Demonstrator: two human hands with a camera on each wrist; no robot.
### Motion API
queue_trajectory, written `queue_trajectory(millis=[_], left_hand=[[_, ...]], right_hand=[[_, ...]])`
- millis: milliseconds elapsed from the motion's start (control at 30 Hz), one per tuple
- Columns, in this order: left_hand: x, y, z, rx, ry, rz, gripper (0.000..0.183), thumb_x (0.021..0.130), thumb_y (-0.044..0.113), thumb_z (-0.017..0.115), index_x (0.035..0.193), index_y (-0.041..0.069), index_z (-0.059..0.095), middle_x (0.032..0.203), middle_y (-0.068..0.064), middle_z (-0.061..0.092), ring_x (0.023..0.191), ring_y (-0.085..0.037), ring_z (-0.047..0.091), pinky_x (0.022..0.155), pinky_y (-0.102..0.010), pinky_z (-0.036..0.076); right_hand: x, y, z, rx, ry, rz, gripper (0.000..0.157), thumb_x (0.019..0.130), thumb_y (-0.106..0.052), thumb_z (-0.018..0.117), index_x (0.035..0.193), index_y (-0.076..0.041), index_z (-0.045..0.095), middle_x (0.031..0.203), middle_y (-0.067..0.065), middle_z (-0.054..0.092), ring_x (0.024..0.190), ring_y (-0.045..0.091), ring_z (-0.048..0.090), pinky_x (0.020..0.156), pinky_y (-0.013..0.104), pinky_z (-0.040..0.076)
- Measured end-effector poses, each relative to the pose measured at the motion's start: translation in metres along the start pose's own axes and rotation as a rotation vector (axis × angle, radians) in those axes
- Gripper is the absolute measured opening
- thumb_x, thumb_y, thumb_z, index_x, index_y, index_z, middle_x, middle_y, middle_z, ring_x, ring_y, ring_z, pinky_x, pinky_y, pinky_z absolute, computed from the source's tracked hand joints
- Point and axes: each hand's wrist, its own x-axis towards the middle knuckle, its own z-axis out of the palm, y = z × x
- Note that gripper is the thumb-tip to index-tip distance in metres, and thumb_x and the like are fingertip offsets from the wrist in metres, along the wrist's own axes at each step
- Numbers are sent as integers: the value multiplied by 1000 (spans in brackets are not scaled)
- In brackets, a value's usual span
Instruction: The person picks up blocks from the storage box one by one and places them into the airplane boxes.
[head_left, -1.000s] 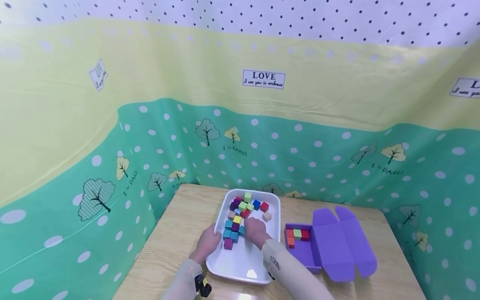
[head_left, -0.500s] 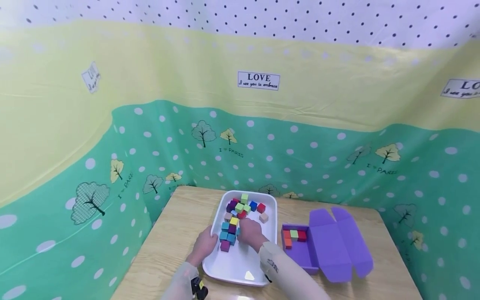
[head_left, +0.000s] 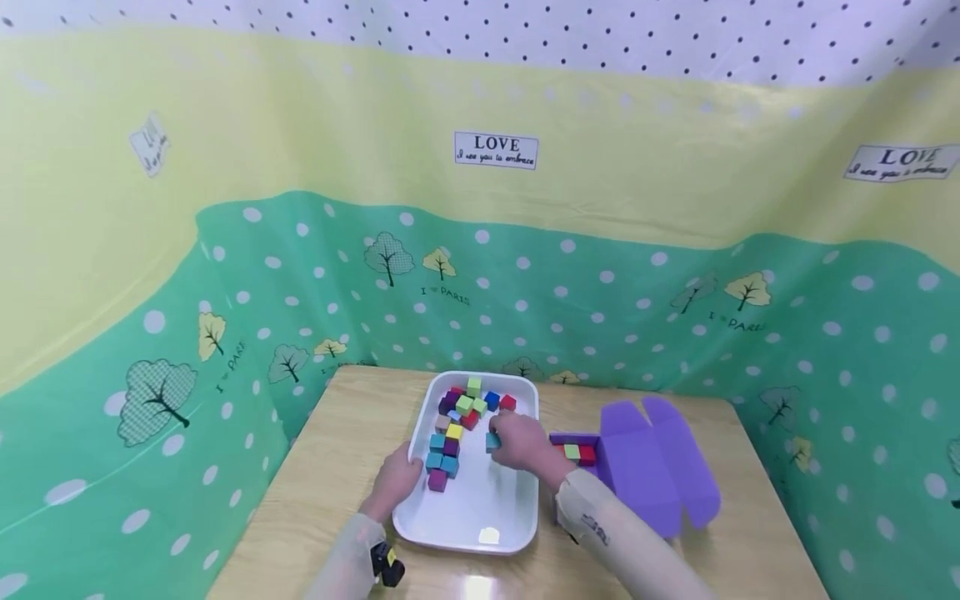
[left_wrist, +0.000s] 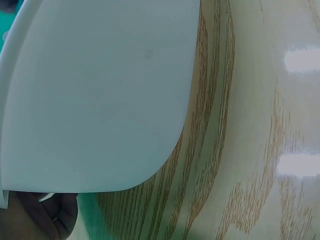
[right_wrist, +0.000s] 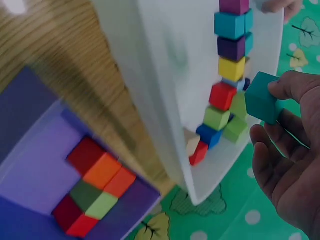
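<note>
My right hand (head_left: 522, 443) is over the white tray (head_left: 463, 527), pinching a teal cube (head_left: 492, 442) between thumb and fingers. In the right wrist view that teal cube (right_wrist: 262, 98) is held up off the tray, its thumb side toward the palm. On the tray's left rim, my left hand (head_left: 397, 479) grips the edge; in the left wrist view its curled fingers (left_wrist: 62, 212) show below the tray wall. Inside the tray are several cubes, among them a yellow cube (head_left: 453, 432), a magenta cube (head_left: 437, 480), and a blue cube (head_left: 492, 401).
Right of the tray stands a purple box (right_wrist: 35, 165) with its lid (head_left: 645, 475) folded open to the right. Red, orange and light green cubes (right_wrist: 102, 205) sit in one corner of the box. A green and yellow printed curtain (head_left: 480, 275) surrounds the wooden table (head_left: 322, 467).
My right hand has lifted the teal cube and drawn it to the right, away from the other cubes. My left hand keeps its grip on the rim. The head view has shifted slightly.
</note>
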Motion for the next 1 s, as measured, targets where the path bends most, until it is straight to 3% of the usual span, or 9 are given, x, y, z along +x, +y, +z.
queue_trajectory(millis=[167,367,533,800,1000], left_hand=[[7,4,-3,-23,-12,-7,43,97,13,46,139,0,46,123,-20,61,109,-35,61,88,-48,53],[6,4,-3,-1,-27,-21,43,98,13,45,139,-1,45,123,-22,60,109,-36,61,88,-49,53],[2,2,-2,21,-28,-32,42,98,13,44,137,-2,46,122,-23,60,107,-37,61,87,-49,53],[5,0,-2,-5,-48,-42,43,99,15,44,140,1,44,127,-21,58,112,-36,60,89,-47,53],[3,1,-2,-7,-41,-26,46,98,14,44,142,0,42,129,-24,57,113,-39,58,90,-50,51]], right_hand=[[-14,31,-24,-71,44,8,31,75,-21,79,102,-13,67,80,-5,53,64,12,51,54,25,45],[-39,73,-35,-93,81,63,22,73,-18,77,91,-14,65,78,-3,51,62,14,49,50,28,43],[-57,99,-34,-136,107,57,22,71,-19,77,91,-14,68,78,-4,53,62,14,48,52,30,43],[-60,122,-19,-121,-6,134,29,76,-17,76,103,-10,71,85,0,59,68,16,50,60,33,48],[-60,130,-5,-97,-45,156,36,76,-14,77,111,-7,71,95,6,63,74,18,53,72,40,53]])
